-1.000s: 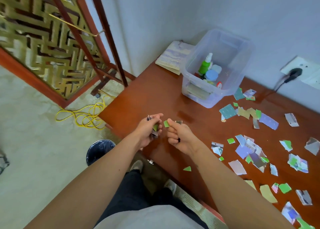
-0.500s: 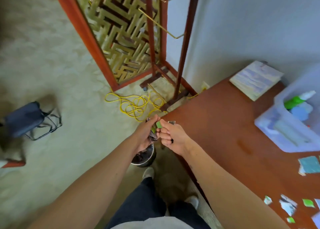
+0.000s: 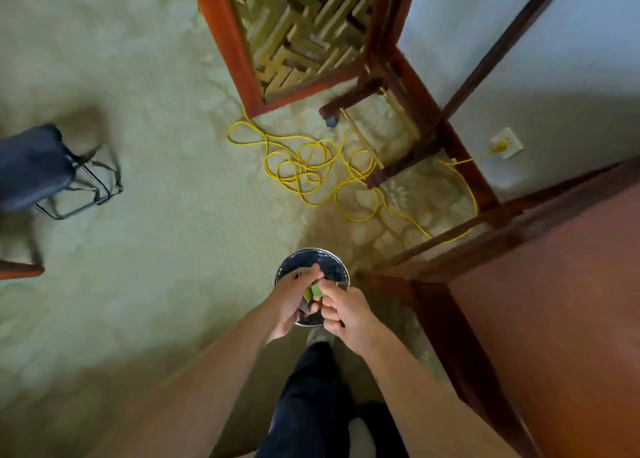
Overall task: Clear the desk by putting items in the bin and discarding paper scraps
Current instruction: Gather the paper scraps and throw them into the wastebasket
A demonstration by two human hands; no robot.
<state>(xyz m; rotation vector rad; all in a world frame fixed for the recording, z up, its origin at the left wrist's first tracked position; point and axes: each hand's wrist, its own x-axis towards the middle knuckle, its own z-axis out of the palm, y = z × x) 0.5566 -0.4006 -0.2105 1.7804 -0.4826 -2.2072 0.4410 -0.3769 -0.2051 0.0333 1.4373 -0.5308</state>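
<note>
Paper scraps [image 3: 316, 290] — some green — pinched by both hands, left hand [image 3: 292, 300] and right hand [image 3: 348, 314], over the waste bin [image 3: 330, 269].

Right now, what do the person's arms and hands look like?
The left arm and right arm are bare as far as the picture shows: no sleeves, watch or bracelet. The left hand and right hand wear no gloves. Any ring is too blurred to tell.

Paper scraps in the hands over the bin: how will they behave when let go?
Probably light and floppy: the paper scraps are small thin pieces pinched by the left hand and right hand. Likely to flutter rather than drop straight, though the waste bin sits directly beneath, so most should land inside.
</note>
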